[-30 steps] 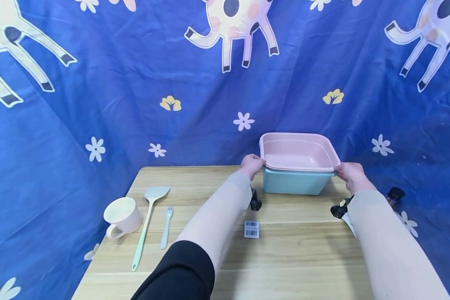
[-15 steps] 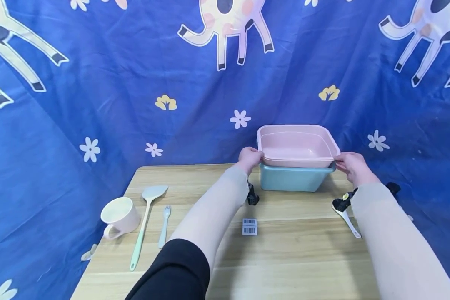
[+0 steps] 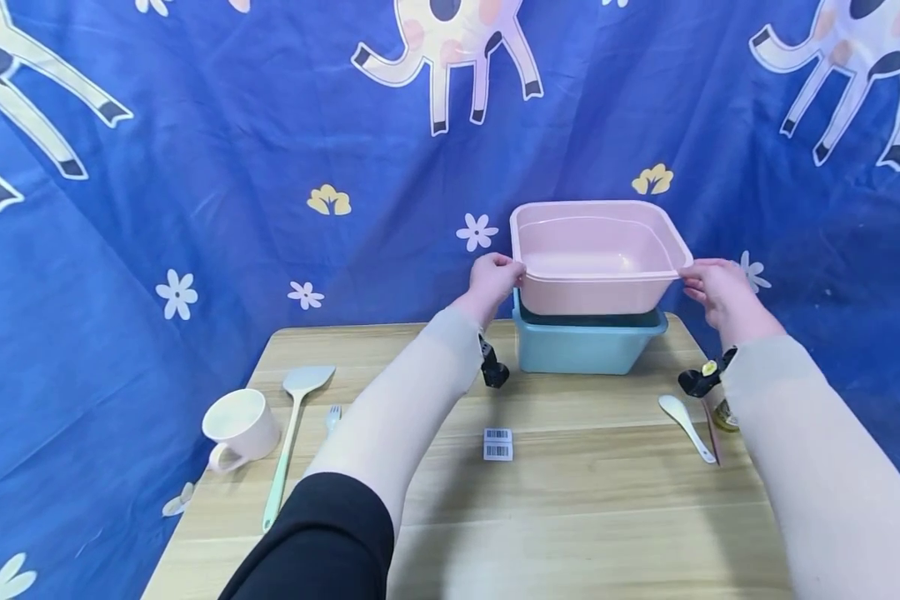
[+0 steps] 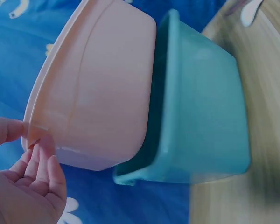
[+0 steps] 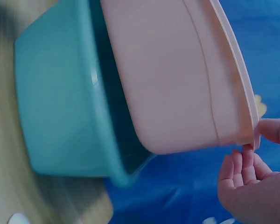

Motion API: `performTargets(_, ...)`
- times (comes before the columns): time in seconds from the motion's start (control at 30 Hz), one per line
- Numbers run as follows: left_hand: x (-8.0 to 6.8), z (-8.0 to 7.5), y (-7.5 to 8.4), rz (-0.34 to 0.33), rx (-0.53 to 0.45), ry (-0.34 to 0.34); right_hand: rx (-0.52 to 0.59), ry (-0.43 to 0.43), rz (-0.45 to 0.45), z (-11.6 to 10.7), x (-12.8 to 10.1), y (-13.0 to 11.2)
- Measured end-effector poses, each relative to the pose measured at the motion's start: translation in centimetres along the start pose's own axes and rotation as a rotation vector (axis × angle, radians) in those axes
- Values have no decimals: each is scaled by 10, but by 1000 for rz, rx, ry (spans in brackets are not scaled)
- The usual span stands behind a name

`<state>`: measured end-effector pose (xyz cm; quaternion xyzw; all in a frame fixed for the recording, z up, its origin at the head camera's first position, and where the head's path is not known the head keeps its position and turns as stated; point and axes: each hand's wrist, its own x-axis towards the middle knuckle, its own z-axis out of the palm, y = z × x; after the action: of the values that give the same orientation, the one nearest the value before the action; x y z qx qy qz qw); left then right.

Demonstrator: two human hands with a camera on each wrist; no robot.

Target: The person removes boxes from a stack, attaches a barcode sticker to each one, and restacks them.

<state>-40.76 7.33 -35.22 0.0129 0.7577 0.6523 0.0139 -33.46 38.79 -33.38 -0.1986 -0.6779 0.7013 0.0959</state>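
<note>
Both hands pinch the pink basin (image 3: pixel 596 257) by its rim, left hand (image 3: pixel 492 282) and right hand (image 3: pixel 716 291), above the teal basin (image 3: pixel 585 346).

Black sleeve (image 3: pixel 322 533), black wrist camera mounts (image 3: pixel 491 371)

Blue basin (image 3: pixel 585 346) blocks beneath; table (image 3: pixel 592 500) front open.

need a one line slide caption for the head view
Left hand and right hand grip the pink tub by its rim, raised partly out of the teal tub on the table.
</note>
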Motion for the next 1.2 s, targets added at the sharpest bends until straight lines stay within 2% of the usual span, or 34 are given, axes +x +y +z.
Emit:
performTargets(0.23, 1, -33, 16, 96, -95, 49, -12, 15, -55, 31, -18, -31)
performTargets(0.3, 0, -47, 20, 112, -104, 59, -22, 9, -71, 42, -23, -36)
performTargets(0.47, -9, -90, 32, 101, -95, 77, -54, -21, -90, 74, -32, -43)
performTargets(0.67, -15, -142, 36, 125, -49, 128, -57, -53, -112, 118, -45, -47)
performTargets(0.87, -27, -190, 27, 99, 2, 183, -45, -91, -102, 165, -58, -39)
performTargets(1.03, -37, -220, 11, 42, -1, 223, -28, -110, -73, 197, -66, -22)
performTargets(1.2, -48, -249, -8, 5, 21, 299, -14, -158, -50, 230, -77, 2)
